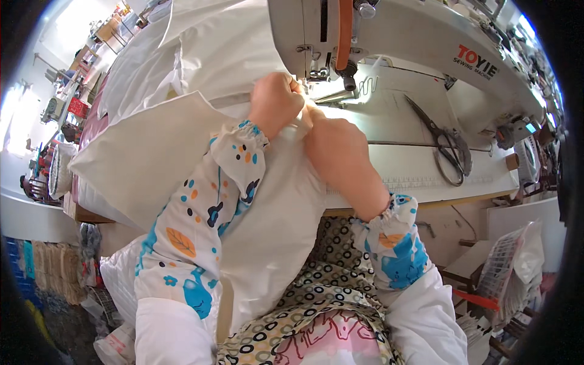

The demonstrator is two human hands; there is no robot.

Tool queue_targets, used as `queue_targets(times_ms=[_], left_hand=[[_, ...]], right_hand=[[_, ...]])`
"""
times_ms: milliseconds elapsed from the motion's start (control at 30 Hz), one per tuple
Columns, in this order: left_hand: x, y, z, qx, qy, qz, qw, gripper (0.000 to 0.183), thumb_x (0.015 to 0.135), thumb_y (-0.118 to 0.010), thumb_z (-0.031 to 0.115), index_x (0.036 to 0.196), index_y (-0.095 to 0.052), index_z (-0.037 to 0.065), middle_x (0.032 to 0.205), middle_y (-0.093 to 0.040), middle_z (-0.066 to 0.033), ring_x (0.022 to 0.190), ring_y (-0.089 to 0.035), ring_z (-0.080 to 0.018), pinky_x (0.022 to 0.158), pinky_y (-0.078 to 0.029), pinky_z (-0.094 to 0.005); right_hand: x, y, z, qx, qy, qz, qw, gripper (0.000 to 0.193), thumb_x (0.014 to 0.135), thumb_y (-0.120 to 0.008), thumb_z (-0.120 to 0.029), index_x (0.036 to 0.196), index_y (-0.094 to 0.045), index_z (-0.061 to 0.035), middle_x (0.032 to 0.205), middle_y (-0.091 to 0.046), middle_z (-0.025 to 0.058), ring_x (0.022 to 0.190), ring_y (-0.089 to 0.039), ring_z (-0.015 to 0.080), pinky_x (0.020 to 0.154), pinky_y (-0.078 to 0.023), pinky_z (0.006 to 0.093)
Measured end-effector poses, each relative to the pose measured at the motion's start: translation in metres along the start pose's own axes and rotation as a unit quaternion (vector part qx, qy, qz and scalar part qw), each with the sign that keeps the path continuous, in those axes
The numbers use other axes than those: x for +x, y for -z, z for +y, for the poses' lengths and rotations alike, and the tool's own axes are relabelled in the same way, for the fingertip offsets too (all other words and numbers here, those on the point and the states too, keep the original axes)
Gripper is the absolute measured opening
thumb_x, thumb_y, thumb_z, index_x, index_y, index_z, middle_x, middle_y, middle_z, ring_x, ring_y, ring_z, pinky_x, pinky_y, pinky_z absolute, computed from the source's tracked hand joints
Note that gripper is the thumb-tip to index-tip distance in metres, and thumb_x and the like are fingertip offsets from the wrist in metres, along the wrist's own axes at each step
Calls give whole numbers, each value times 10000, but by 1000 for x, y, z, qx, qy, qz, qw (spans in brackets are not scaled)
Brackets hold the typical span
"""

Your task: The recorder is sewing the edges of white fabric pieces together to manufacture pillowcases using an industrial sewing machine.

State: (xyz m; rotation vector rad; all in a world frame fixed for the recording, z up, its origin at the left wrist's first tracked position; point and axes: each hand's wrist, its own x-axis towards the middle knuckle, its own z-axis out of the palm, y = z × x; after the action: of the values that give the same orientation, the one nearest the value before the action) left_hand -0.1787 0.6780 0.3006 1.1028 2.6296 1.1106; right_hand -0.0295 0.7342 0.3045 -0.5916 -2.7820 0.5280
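Observation:
White fabric [267,225] spreads over the table's left side and hangs down across my lap. At its right edge my left hand [275,103] is closed, gripping the cloth just in front of the sewing machine's presser foot [317,73]. My right hand [337,146] is closed on the same edge, its fingertips close to the left hand's and partly hidden behind it. The white sewing machine [413,30] stands over the work, with its lamp lighting the needle area. Printed sleeve covers [188,237] are on both my forearms.
Black-handled scissors [447,143] lie on the machine table [401,164] to the right, near a ruler strip [426,184] along the front. A white wire basket [502,267] stands low on the right. Bundled material [55,271] sits on the floor at left.

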Motion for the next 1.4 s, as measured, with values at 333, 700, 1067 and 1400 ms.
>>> queue_targets(times_ms=[333,700,1067,1400], left_hand=[[5,3,3,-11,11,-29,999,98,715,-643,103,724,-685,14,691,-655,-174,679,-647,-336,673,-503,-396],[10,2,-1,22,-18,-13,1000,154,741,-678,146,745,-690,-8,677,-648,-180,663,-641,-333,655,-501,-393],[4,5,9,16,-8,-16,1000,128,751,-658,109,742,-676,-18,656,-630,-192,635,-630,-333,653,-496,-394],[-14,175,-69,390,-54,-303,868,458,800,-657,498,1033,-675,104,989,-669,-146,995,-615,-323,879,-420,-437]], right_hand=[[27,31,59,424,3,96,901,168,967,-539,-150,975,-645,-20,747,-632,3,621,-565,55,576,-447,215],[34,27,58,401,26,134,906,194,980,-501,-137,950,-635,0,731,-623,16,608,-512,56,578,-427,219],[13,23,47,349,54,234,906,149,974,-530,-131,961,-590,4,688,-606,28,571,-498,65,540,-416,220],[-180,-120,8,621,-282,-307,664,269,937,-526,-220,1047,-580,19,1009,-681,197,884,-658,319,774,-488,421]])
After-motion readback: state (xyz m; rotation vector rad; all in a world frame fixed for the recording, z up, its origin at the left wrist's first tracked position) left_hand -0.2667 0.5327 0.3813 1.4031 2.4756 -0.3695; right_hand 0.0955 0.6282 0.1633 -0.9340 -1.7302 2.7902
